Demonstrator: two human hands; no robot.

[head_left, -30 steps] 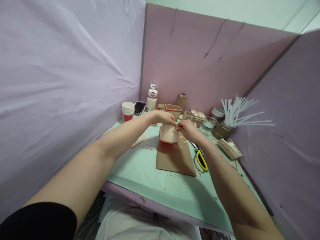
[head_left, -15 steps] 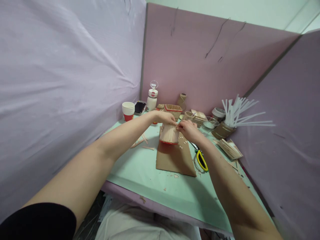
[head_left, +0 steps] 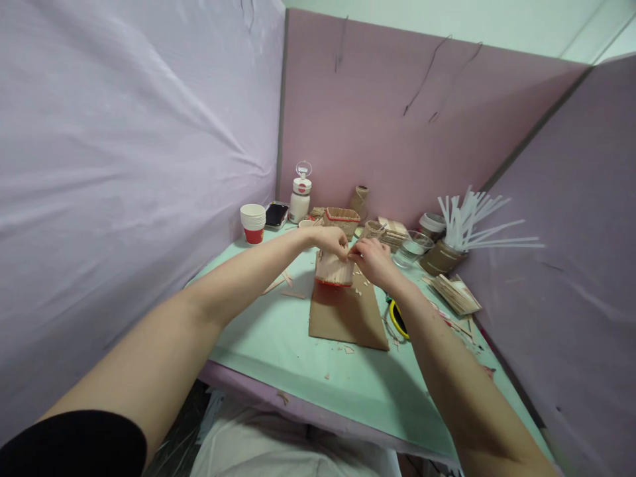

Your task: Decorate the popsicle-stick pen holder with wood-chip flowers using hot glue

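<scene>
A round container of pale wooden strips [head_left: 334,270], with a red band along its lower edge, sits on a brown cardboard sheet [head_left: 342,319]. My left hand [head_left: 331,240] is closed over the container's top edge, its fingers curled and pinched at the right side. Close beside those fingertips, my right hand [head_left: 371,258] pinches at the container's upper right edge. Whatever small piece lies between the right fingertips is too small to make out. Wood chips are scattered on the cardboard near the container. Yellow-handled scissors [head_left: 396,320] lie right of the sheet, partly behind my right forearm.
Stacked paper cups [head_left: 253,224], a phone [head_left: 276,215] and a white bottle [head_left: 300,201] stand back left. Behind my hands are a red-rimmed basket [head_left: 342,224] and a twine spool [head_left: 359,201]. At right are a clear bowl [head_left: 412,250], white strips [head_left: 464,225] and stacked wooden strips [head_left: 456,295].
My left fingers have curled further and dipped toward the right hand at the container's edge. My right forearm now covers more of the scissors. The view has shifted slightly.
</scene>
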